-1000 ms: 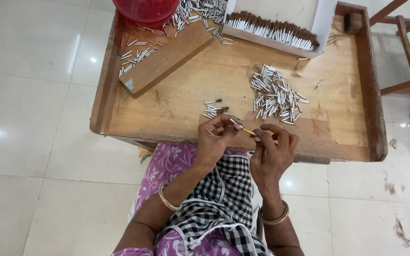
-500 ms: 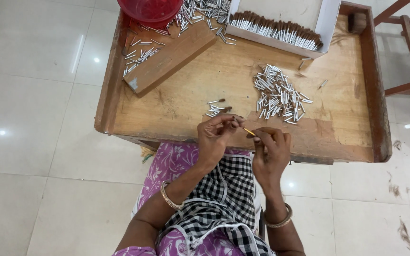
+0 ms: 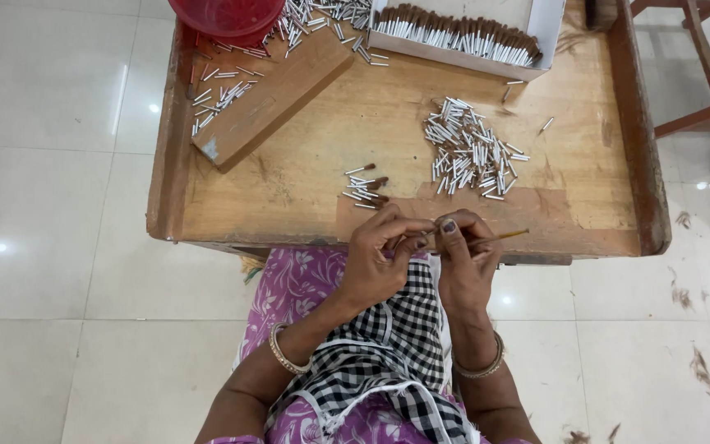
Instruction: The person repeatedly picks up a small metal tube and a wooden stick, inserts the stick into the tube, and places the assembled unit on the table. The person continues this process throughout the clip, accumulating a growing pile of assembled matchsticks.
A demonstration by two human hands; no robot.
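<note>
Low wooden tray table on white tile. At its near edge, left hand and right hand pinch a thin stick; its tip pokes out rightward past the right fingers. Loose white tubes lie just beyond.

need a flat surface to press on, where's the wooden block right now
In the head view the wooden block lies slanted at the far left of the wooden tray, just below the red bowl, with small silver tubes scattered along its left edge.
</note>
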